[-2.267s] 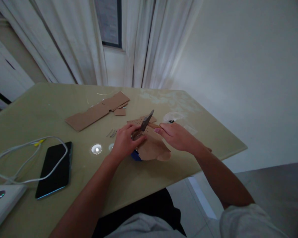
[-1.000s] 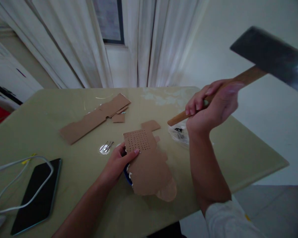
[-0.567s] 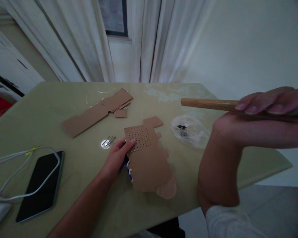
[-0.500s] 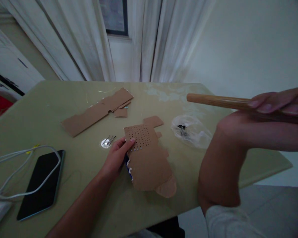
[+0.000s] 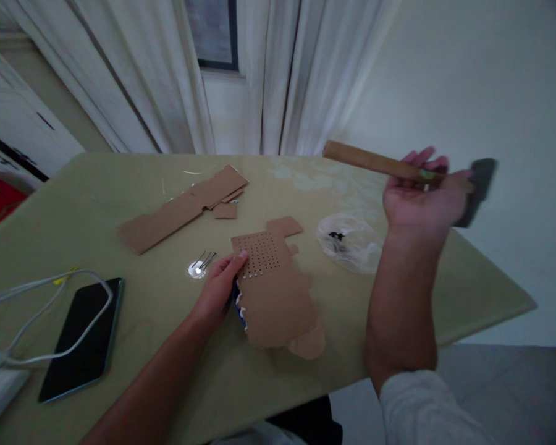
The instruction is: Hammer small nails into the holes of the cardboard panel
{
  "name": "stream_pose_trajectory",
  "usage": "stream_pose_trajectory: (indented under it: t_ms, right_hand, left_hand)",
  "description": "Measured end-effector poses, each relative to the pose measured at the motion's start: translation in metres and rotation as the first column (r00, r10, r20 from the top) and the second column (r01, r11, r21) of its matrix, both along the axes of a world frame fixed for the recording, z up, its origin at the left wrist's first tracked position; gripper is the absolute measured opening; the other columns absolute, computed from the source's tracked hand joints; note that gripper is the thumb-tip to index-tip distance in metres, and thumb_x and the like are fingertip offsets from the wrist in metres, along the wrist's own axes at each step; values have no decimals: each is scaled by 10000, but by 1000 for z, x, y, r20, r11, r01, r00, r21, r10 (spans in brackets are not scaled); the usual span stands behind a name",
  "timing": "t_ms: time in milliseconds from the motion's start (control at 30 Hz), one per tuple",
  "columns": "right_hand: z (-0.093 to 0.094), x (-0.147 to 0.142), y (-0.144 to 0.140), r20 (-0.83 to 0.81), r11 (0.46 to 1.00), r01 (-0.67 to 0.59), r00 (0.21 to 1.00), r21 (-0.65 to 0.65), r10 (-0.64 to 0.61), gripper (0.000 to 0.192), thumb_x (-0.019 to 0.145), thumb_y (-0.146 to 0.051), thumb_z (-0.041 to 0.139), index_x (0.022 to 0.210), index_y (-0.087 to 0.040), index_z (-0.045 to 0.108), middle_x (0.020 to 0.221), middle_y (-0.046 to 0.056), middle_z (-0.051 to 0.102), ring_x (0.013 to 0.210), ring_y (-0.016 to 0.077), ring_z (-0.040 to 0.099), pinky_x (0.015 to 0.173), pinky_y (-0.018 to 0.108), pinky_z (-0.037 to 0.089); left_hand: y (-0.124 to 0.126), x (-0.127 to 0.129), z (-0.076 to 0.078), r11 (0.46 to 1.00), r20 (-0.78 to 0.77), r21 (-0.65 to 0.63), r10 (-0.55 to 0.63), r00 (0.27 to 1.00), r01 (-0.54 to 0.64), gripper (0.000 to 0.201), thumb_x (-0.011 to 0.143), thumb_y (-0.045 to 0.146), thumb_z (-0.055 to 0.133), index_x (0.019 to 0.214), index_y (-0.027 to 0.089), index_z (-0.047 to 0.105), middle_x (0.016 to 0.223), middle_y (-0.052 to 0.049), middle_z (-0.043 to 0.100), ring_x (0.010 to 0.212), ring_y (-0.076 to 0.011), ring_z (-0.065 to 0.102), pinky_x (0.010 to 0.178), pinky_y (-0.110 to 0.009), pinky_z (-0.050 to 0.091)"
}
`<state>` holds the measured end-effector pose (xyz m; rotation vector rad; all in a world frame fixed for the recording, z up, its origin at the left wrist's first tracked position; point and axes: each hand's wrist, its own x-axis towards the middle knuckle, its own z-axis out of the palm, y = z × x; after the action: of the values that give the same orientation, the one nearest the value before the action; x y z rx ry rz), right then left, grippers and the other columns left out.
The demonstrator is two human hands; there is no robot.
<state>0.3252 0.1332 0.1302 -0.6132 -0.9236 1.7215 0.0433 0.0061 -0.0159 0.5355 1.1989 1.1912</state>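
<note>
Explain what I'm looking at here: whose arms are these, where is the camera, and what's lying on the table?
No machine: a person's own arms, filmed by a camera worn on their head, looking down. The left hand presses on a perforated cardboard piece lying on the table. The right hand holds a hammer raised above the table, by its wooden handle. Also there: a cardboard strip, a few nails, a clear plastic bag, a phone and a white cable.
</note>
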Motion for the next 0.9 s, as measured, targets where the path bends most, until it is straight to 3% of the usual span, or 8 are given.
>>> stream_pose_trajectory:
  t_ms: [300,367,433,567,667,800,867,900]
  right_hand:
    - [-32,-71,3,54,988,-131,989,-81,136,382,1084,-521,744,891,-225,598,493,-178,278,341,38,182,332,156,254]
    - [-32,-91,-13,175,979,-199,966,51,187,470,1031,-654,756,877,-237,603,497,-168,294,336,46,164,314,190,232]
    - [-25,-103,-32,164,952,-122,983,281,77,502,994,-706,769,873,-243,619,506,-145,336,338,56,198,312,216,248]
    - [-1,-92,-55,-2,804,252,955,539,-297,450,977,-685,801,859,-282,640,506,-121,309,336,86,214,310,262,205]
    - [17,-64,-57,-157,598,533,810,599,-565,427,985,-645,803,790,-296,653,508,-106,265,344,94,178,302,285,149]
    - [31,-36,-56,-225,482,728,638,488,-736,619,1221,-505,327,749,-277,658,530,-73,270,383,109,230,368,277,194]
    - [33,-29,-56,-227,449,768,588,456,-776,661,1229,-466,264,740,-268,662,550,-67,315,398,102,301,401,276,236]
    - [33,-28,-55,-229,429,779,569,457,-790,639,1226,-450,301,730,-264,659,562,-68,333,408,95,321,414,271,254]
  left_hand:
    - [0,1,0,1000,-30,-27,14,999,-15,534,606,616,995,851,191,782,820,-79,838,770,-274,804,608,-311,567]
    - [1,0,-2,1000,-27,-8,21,999,-22,497,675,623,947,866,195,782,877,-90,850,862,-290,820,671,-326,601]
    - [2,-2,-3,999,-4,39,6,1000,-6,477,767,629,883,944,194,804,955,-97,863,979,-302,826,775,-349,636]
    - [7,-8,-7,986,-10,169,0,1000,2,498,893,652,768,1041,181,832,1112,-121,876,1117,-299,812,978,-385,631]
    - [13,-16,-8,978,-72,197,83,994,-68,568,895,702,728,1012,156,835,1164,-162,874,1101,-296,814,1045,-403,610]
    - [19,-39,0,979,-297,171,159,942,-111,597,886,720,709,1038,158,841,1134,-189,874,1022,-311,816,968,-421,619]
    - [19,-55,8,982,-587,187,88,805,29,540,928,693,662,975,189,851,1035,-179,873,949,-332,807,882,-425,597]
    - [18,-63,12,976,-758,196,91,646,92,499,974,651,625,965,208,854,994,-163,868,925,-333,798,876,-428,571]
